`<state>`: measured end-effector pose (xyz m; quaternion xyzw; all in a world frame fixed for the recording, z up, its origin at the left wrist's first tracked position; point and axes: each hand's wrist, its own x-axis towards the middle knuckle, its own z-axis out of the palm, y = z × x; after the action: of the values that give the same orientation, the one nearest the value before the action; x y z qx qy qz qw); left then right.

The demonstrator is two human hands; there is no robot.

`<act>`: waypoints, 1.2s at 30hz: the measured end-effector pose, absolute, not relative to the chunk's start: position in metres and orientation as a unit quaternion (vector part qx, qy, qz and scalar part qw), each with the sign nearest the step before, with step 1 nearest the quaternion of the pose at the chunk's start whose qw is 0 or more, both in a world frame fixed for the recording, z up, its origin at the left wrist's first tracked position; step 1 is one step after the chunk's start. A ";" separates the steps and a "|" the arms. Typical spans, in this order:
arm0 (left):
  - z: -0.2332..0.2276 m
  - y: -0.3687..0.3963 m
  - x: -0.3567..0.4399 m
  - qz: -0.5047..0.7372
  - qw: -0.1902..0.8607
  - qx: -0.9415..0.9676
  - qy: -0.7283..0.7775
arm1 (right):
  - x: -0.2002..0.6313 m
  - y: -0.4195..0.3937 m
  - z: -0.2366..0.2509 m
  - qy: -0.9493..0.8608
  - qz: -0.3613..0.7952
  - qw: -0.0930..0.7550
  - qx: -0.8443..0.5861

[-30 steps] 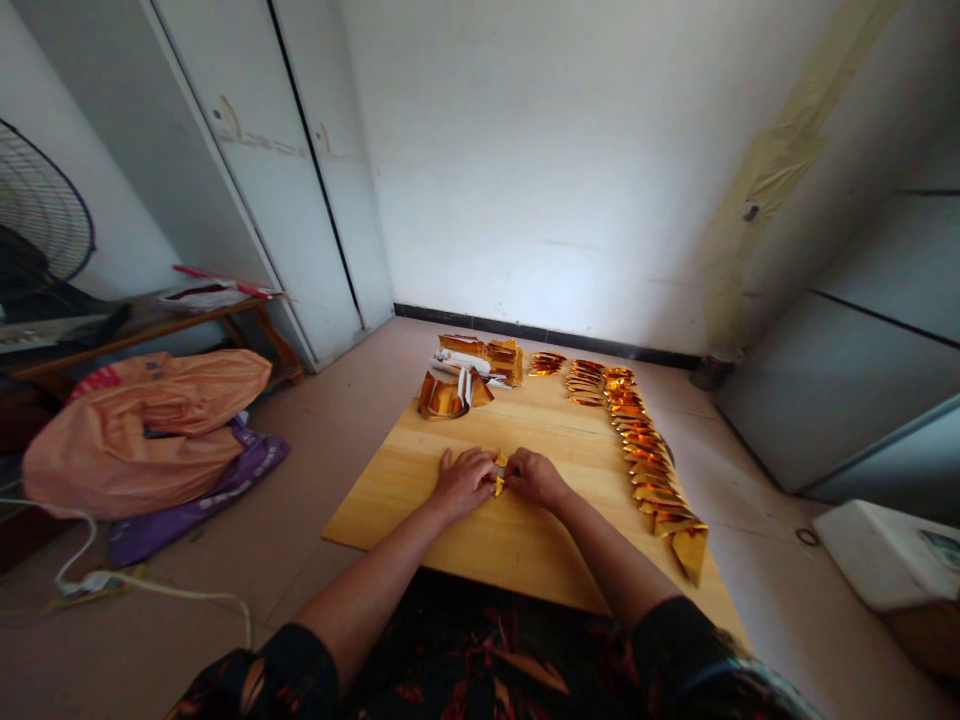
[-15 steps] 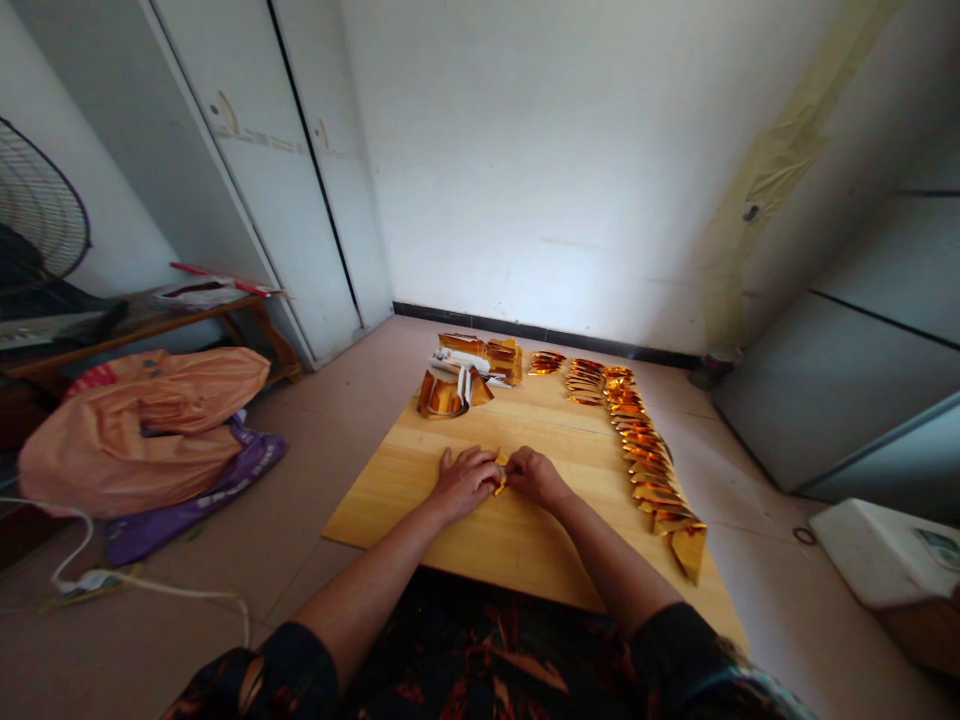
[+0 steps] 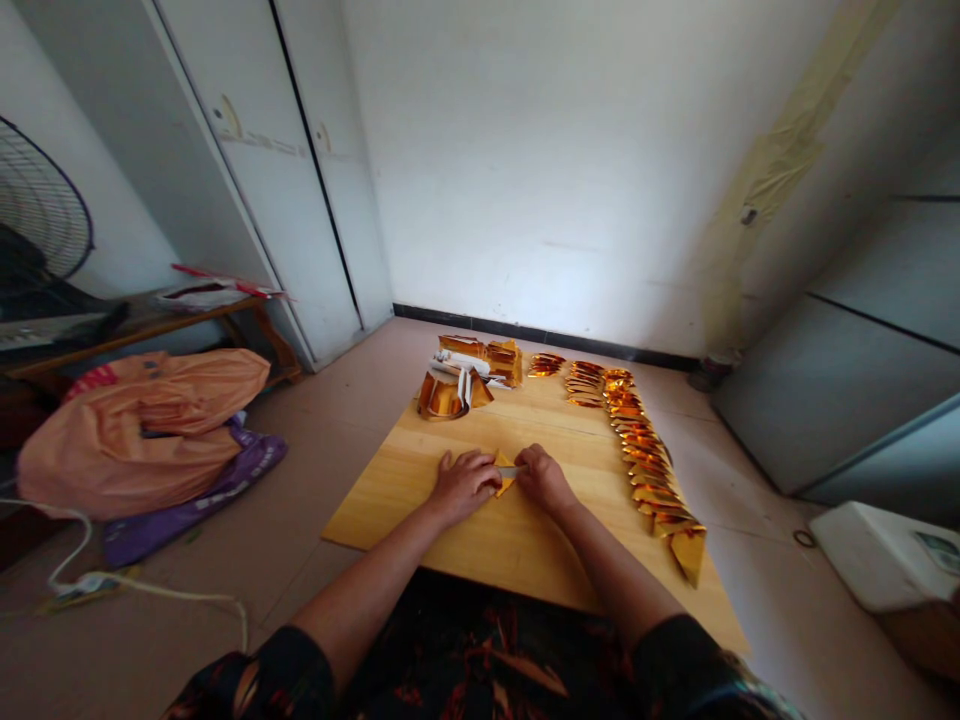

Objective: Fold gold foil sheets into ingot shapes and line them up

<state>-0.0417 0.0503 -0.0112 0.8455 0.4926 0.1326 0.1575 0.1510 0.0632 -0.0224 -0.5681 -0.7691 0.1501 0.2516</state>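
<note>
A small folded piece of gold foil paper [image 3: 503,488] lies on the wooden board in front of me. My left hand [image 3: 466,484] rests over its left side, fingertips bent and pressed onto it. From the right, my right hand [image 3: 543,478] pinches the end of a thin pale strip [image 3: 509,471] that lies across the gold paper; whether it is a flat stick or a paper edge I cannot tell. The strip's left end is hidden under my left fingers.
Folded gold pieces [image 3: 649,450] stand in a long row along the board's right side, with shorter rows [image 3: 583,383] behind. Gold and white sheets [image 3: 448,394] are stacked at the back left. The wooden board [image 3: 390,510] stands before a white wall; an orange bag [image 3: 135,430] lies left.
My right hand has moved slightly right, away from my left. More of the pale strip and the gold paper now shows between them.
</note>
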 end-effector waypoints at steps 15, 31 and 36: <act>-0.006 0.023 -0.030 0.115 0.059 0.844 0.520 | 0.140 0.019 -0.008 -0.852 0.001 0.100 -0.513; -0.013 0.078 -0.063 0.140 0.068 0.924 0.348 | 0.150 0.058 0.003 -0.921 -0.032 0.011 -0.388; -0.019 0.077 -0.061 0.147 0.011 0.931 0.333 | 0.148 0.058 0.006 -0.929 -0.044 -0.008 -0.368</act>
<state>-0.0612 0.0769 -0.0190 0.9314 0.3326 0.1473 0.0109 0.1485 0.0584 0.0059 -0.3679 -0.9288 -0.0438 -0.0076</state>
